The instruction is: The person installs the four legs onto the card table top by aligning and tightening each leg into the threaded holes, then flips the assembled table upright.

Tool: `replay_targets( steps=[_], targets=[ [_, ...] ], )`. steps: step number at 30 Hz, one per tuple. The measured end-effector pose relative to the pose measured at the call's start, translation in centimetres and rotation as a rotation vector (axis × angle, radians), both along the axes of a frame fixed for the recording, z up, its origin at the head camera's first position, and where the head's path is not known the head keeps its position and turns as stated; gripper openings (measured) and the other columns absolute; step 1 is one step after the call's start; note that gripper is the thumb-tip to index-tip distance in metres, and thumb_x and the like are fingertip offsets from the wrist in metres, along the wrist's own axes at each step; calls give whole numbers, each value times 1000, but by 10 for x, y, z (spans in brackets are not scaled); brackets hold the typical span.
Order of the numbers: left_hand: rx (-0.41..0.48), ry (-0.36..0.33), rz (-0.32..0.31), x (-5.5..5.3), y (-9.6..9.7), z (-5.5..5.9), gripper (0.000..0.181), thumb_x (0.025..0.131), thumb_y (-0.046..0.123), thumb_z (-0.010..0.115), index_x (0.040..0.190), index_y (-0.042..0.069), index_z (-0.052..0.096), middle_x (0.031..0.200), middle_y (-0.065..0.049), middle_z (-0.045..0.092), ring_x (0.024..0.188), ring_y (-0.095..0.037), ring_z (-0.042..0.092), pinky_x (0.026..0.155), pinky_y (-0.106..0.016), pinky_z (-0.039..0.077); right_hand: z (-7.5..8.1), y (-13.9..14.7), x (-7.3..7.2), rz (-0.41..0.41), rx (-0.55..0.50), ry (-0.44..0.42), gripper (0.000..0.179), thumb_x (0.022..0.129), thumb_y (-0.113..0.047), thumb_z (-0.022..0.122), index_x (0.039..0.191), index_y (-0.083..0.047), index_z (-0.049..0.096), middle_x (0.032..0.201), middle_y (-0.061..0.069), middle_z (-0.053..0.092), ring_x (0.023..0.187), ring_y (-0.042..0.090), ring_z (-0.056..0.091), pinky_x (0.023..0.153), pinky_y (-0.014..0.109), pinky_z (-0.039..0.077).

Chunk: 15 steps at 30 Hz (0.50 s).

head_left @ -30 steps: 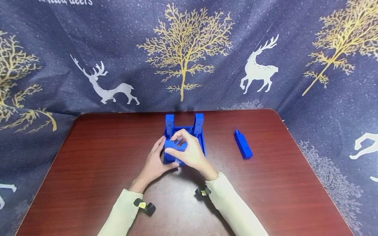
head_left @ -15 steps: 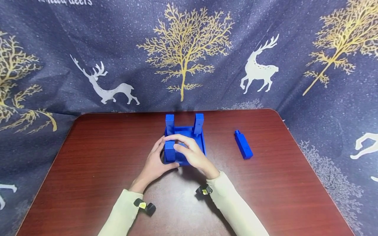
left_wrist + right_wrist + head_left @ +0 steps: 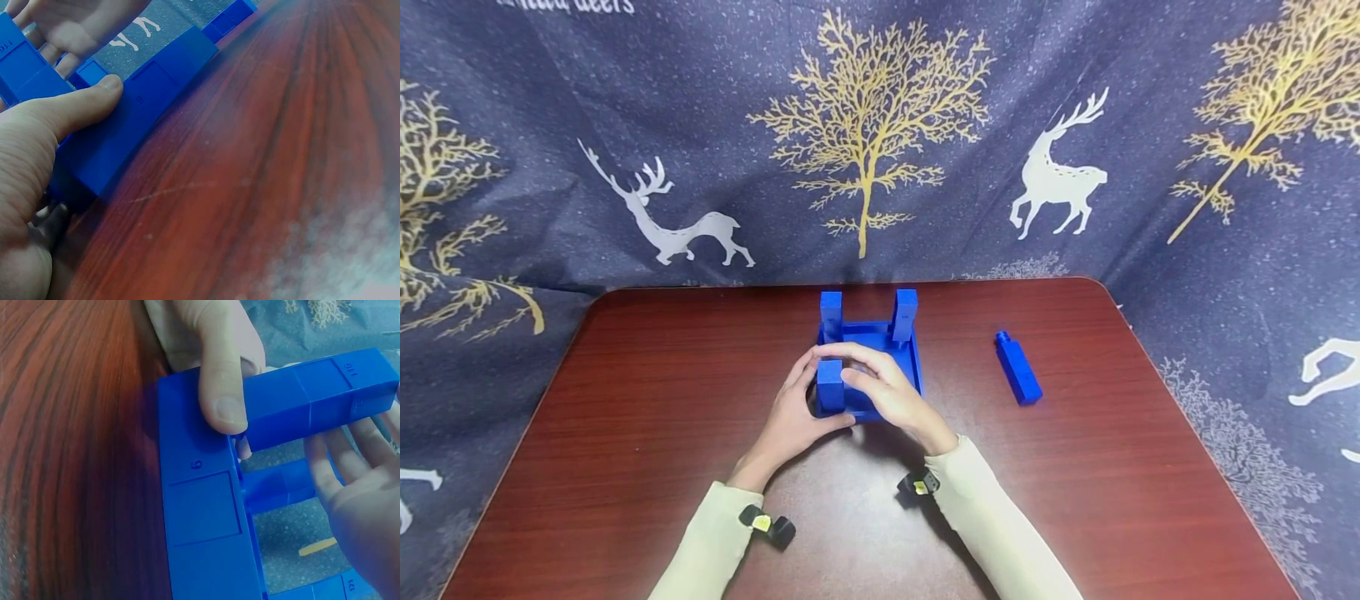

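Note:
A square blue tray lies on the table with three square blue posts upright at its corners. My left hand grips its near-left corner, thumb pressed on the near wall, which carries one raised digit. My right hand reaches around the near-left post, thumb on its right side and fingers curved behind it. In the right wrist view the fingertips touch this post, near its marked end. The other two posts stand at the far-left corner and far-right corner.
A loose blue post with a threaded end lies on the reddish-brown table, right of the tray. A dark cloth with deer and trees hangs behind the table's far edge.
My right hand's thumb has moved from the near side of the near-left post to its right, and its fingers have swung left behind it. The post has turned slightly. My left hand stays put.

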<state>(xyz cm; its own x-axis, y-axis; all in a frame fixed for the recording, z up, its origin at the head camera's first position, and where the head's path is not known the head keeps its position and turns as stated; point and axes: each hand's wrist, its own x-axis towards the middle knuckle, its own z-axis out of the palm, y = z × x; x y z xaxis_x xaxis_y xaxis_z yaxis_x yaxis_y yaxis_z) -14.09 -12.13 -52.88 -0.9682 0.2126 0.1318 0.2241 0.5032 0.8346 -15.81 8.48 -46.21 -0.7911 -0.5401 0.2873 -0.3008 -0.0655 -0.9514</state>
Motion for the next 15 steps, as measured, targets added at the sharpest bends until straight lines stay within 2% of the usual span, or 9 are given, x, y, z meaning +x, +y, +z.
replay_targets(
  steps=[4,9,15],
  targets=[
    [10,1,-1,0,0,-1,118,79,41,102,170,-2,39,180,-19,30,164,-44,34,130,-62,33,0,0,0,8,15,1,43,112,-7,51,152,-1,65,155,13,66,149,24,57,125,42,44],
    [21,22,-7,-1,-1,-2,110,79,39,102,167,2,47,180,-18,31,163,-44,36,129,-64,34,1,-1,0,-3,37,11,42,112,-6,51,150,-1,67,153,12,67,148,23,58,126,47,42],
    [11,16,-5,-1,-1,-2,119,79,41,102,171,0,38,180,-15,31,163,-43,35,129,-66,32,1,-1,0,-36,57,58,41,110,-9,55,148,0,68,150,13,69,143,25,61,118,49,49]
  ],
)
